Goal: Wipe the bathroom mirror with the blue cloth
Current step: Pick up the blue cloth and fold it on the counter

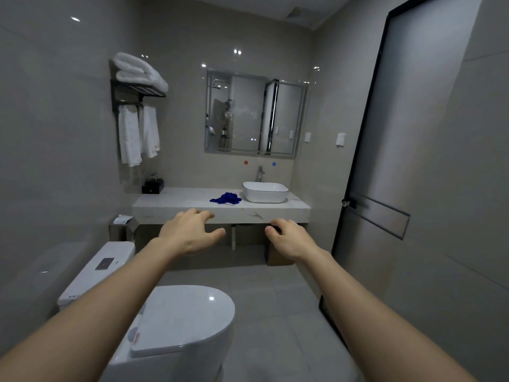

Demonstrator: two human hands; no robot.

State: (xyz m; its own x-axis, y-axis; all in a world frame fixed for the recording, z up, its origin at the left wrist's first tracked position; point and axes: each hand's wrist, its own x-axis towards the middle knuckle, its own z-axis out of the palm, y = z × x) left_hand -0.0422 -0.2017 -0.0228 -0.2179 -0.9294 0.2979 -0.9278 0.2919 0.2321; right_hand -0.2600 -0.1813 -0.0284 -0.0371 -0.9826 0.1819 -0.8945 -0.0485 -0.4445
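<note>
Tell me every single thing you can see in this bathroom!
mirror: one, silver frame, back wall above the counter
counter: one, white marble, under the mirror
blue cloth: one, blue, crumpled on the counter left of the basin
basin: one, white, on the counter's right part
black box: one, black, counter's back left corner
rack: one, black, left of the mirror
folded towels: a stack, white, on top of the rack
hanging towels: two, white, under the rack
toilet: one, white, lower left, lid down
door: one, frosted glass with black frame, right
left hand: one, empty, held out towards the counter
right hand: one, empty, held out towards the counter
</note>
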